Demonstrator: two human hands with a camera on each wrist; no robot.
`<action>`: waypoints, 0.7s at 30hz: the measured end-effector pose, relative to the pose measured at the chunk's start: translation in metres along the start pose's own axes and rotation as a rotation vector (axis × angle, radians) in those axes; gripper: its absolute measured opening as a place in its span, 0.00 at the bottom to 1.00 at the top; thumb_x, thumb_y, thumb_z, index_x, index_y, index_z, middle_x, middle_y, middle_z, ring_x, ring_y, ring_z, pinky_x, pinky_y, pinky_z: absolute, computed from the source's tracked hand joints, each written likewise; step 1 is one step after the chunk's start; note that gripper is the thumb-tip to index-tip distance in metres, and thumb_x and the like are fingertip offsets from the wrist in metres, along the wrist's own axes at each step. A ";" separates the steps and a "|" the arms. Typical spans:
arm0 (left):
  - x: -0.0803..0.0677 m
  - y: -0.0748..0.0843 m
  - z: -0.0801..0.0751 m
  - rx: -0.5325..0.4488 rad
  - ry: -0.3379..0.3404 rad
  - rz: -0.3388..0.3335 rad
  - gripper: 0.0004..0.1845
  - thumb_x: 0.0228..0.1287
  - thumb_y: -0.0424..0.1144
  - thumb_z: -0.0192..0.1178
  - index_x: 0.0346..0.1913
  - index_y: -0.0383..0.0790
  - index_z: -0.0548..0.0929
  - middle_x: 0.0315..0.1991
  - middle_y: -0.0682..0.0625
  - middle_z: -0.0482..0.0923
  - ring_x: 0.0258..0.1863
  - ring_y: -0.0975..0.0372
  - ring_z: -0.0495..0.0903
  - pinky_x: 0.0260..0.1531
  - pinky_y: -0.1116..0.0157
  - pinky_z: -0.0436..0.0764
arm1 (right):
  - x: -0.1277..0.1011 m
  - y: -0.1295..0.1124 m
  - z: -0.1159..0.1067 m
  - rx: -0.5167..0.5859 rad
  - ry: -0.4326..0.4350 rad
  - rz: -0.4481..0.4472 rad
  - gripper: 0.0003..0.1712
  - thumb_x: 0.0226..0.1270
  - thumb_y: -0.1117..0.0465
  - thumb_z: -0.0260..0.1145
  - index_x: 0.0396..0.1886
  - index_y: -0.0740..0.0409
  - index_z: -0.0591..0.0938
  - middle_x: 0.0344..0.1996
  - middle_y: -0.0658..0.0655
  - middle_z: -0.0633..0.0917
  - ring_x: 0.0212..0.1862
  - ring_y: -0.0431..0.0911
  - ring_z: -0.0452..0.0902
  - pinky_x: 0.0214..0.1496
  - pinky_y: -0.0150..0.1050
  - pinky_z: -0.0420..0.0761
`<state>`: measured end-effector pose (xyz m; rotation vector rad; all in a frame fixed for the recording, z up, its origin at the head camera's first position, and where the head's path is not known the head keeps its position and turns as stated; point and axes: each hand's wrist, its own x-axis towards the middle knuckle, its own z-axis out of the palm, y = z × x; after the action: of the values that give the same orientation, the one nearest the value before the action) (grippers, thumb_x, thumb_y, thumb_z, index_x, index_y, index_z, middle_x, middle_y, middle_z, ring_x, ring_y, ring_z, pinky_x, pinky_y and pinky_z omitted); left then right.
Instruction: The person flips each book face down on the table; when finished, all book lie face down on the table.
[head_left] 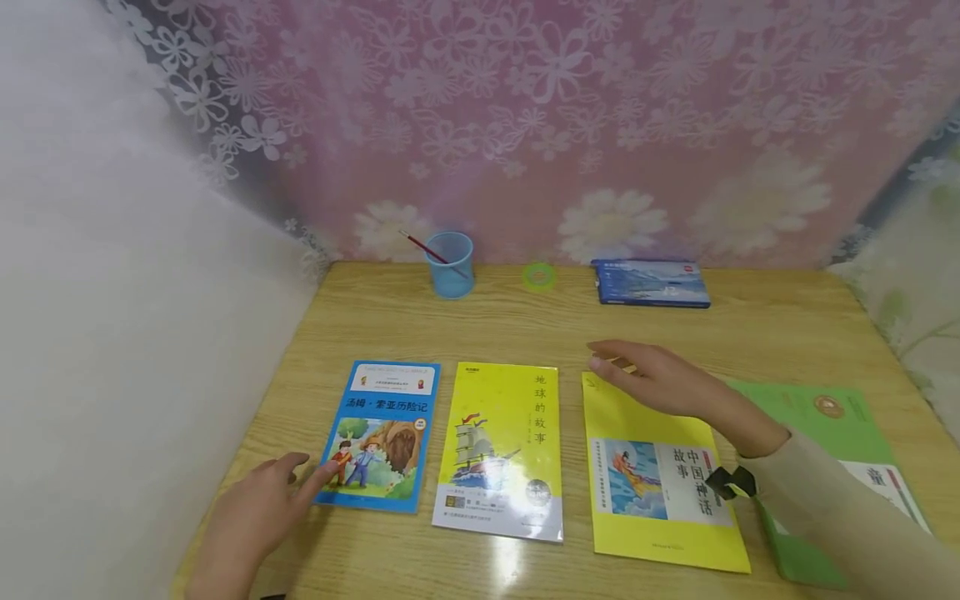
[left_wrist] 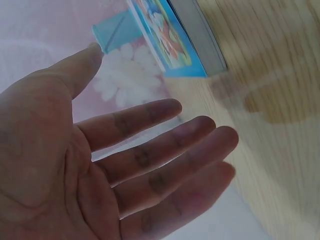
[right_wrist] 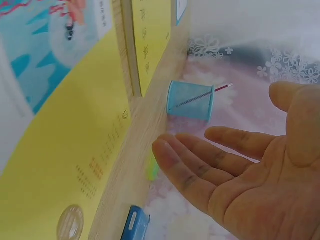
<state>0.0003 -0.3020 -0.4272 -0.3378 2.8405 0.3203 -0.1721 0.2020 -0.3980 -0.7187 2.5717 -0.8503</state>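
Four books lie in a row on the wooden table. At the left is a blue book (head_left: pixel 386 433) with two cartoon children on its cover; my left hand (head_left: pixel 258 508) is beside its lower left corner. The left wrist view shows that hand (left_wrist: pixel 135 165) with fingers extended, palm bare, apart from the blue book (left_wrist: pixel 167 37). A yellow book with a sailing ship (head_left: pixel 495 450) comes second. Over the top edge of another yellow book (head_left: pixel 660 533) is my right hand (head_left: pixel 660 379), its palm (right_wrist: pixel 260 195) holding nothing. The sleeve partly covers a green book (head_left: pixel 810 417).
Along the back of the table (head_left: pixel 510 329) stand a blue cup (head_left: pixel 450 271) with a pencil in it, a green tape roll (head_left: pixel 540 276) and a flat blue box (head_left: pixel 652 283). Behind them hangs a pink flowered curtain (head_left: pixel 510 158). White cloth (head_left: pixel 135 333) borders the left side.
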 end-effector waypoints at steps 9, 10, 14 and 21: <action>0.002 -0.013 -0.004 -0.053 -0.039 -0.022 0.49 0.73 0.77 0.45 0.68 0.33 0.79 0.48 0.41 0.90 0.49 0.44 0.88 0.51 0.38 0.83 | 0.039 -0.009 0.000 0.142 -0.091 -0.012 0.38 0.85 0.36 0.49 0.80 0.57 0.68 0.73 0.66 0.76 0.69 0.64 0.78 0.68 0.63 0.80; 0.003 -0.014 -0.003 -0.060 -0.044 -0.029 0.49 0.73 0.77 0.45 0.67 0.33 0.80 0.47 0.42 0.90 0.48 0.45 0.88 0.51 0.39 0.83 | 0.045 -0.011 0.001 0.168 -0.105 -0.016 0.38 0.85 0.37 0.48 0.80 0.58 0.68 0.72 0.67 0.77 0.67 0.64 0.80 0.67 0.62 0.81; 0.006 -0.018 -0.001 -0.093 -0.078 -0.070 0.50 0.72 0.78 0.43 0.62 0.31 0.83 0.45 0.42 0.91 0.44 0.48 0.88 0.48 0.42 0.84 | 0.068 -0.017 0.004 0.255 -0.157 -0.036 0.38 0.86 0.39 0.48 0.78 0.63 0.68 0.69 0.70 0.79 0.63 0.63 0.83 0.62 0.57 0.86; 0.010 -0.022 0.002 -0.145 -0.094 -0.121 0.56 0.69 0.82 0.37 0.60 0.28 0.83 0.44 0.39 0.90 0.43 0.47 0.88 0.44 0.43 0.85 | 0.103 -0.029 0.020 0.419 -0.234 0.003 0.37 0.84 0.38 0.52 0.75 0.62 0.72 0.68 0.70 0.80 0.62 0.63 0.84 0.64 0.55 0.86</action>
<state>-0.0027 -0.3247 -0.4356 -0.5082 2.6975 0.5048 -0.2368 0.1156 -0.4109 -0.6402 2.0940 -1.1787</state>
